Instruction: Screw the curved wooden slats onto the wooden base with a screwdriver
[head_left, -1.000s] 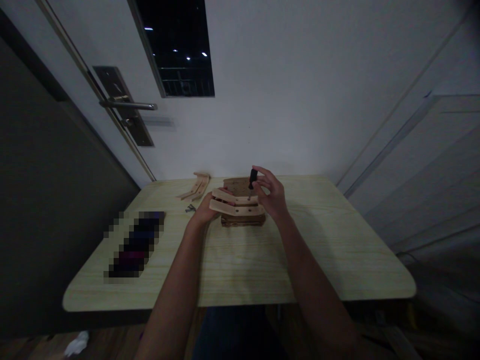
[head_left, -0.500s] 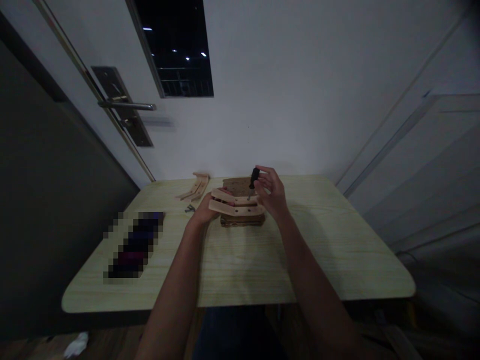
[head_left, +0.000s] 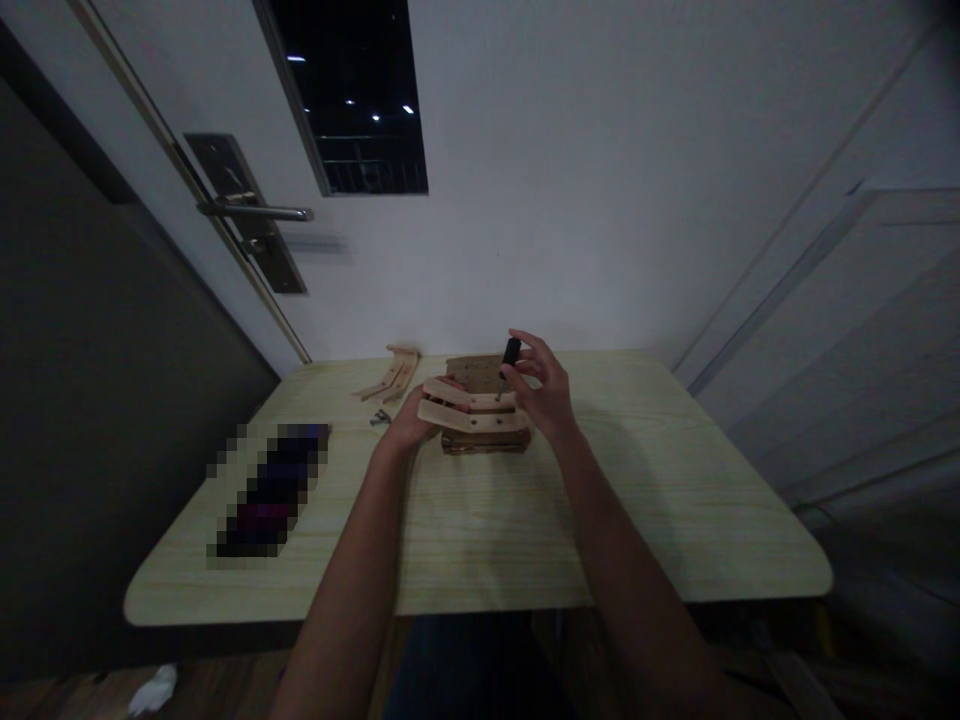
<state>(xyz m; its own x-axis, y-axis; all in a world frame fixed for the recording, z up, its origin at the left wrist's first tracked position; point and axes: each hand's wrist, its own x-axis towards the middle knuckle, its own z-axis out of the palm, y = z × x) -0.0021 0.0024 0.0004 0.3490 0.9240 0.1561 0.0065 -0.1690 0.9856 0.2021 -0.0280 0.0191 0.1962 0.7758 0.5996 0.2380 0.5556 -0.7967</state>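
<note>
My left hand is closed around the left end of a pale wooden frame, made of two bent slats with dark holes in them. Part of its fingers is hidden behind the slats. Between the fingers and thumb of my right hand is a black-handled screwdriver, tilted, its tip at a hole in the far slat. Under the frame lies a brown cardboard block. Just left of my left hand are several small metal screws.
A second pale wooden frame lies at the back left of the table. A blurred-out dark object is on the left side. Behind the table stands a white door with a metal handle.
The fingers and thumb of my right hand have shifted slightly on the screwdriver handle. My left hand and the wooden frame stay in place.
</note>
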